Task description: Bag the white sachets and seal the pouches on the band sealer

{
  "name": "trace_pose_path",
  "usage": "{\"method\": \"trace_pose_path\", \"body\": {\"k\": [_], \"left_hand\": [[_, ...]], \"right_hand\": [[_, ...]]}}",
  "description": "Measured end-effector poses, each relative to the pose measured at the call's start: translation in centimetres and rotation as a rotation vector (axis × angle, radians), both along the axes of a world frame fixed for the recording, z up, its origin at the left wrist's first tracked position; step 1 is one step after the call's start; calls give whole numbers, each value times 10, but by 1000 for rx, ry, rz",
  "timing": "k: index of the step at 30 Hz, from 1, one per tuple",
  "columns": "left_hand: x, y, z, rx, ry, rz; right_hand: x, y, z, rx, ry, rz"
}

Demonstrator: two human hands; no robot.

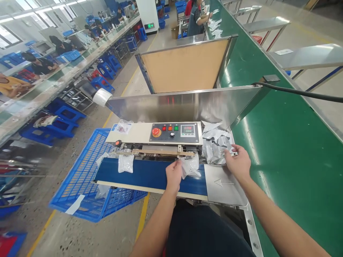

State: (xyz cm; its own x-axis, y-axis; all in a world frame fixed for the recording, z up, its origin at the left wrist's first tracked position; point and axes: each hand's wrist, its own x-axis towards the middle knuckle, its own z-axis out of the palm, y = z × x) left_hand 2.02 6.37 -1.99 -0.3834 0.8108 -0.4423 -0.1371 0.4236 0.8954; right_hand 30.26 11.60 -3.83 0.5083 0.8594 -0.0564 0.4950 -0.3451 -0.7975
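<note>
My left hand (173, 175) pinches the top edge of a clear plastic bag (190, 166) lying on the blue belt (150, 175) of a band sealing machine (160, 134), right at the sealing slot. To the right, my right hand (237, 161) reaches into a pile of silvery plastic bags (215, 142), its fingers curled on one bag. Further left on the belt lies another small clear bag (125, 163). A third bag (123, 126) rests on top of the machine at its left end.
A blue plastic crate (80, 178) stands on the floor under the belt's left end. A green conveyor (281, 142) runs along the right, crossed by a black cable (294, 92). A steel plate with an arrow (222, 184) lies by my right hand. Other people work at benches far left and ahead.
</note>
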Motion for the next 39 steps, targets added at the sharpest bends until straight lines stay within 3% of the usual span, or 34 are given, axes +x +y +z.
{"method": "trace_pose_path", "body": {"k": [3,5,9,13,16,18,21,23,27,33,37,39], "left_hand": [[-28,-21,17,106,268,128],[-29,-34,30,207,396,76],[15,-40,47,457,418,-285],[70,-25,43,574,323,-445],[85,-17,30,447,152,-439],[84,-15,20,308,-12,-367],[79,-15,10,161,-236,-248],[76,-16,6,114,-298,-238],[69,-14,0,93,-187,-321],[54,11,-12,-134,-167,-110],[34,20,-14,-110,-156,-70],[19,15,-13,-74,-162,-39]], "right_hand": [[23,13,-6,-37,-153,98],[23,8,4,52,-152,205],[-1,-30,45,326,-92,270],[-27,-69,69,255,234,287],[-33,-81,67,92,615,307],[-32,-82,61,28,752,285],[-30,-78,50,-65,683,273],[-31,-73,44,-99,622,274],[-35,-65,34,-137,663,243],[-41,-52,21,-252,692,79],[-54,-39,19,-277,669,181],[-54,-27,16,-265,557,223]]}}
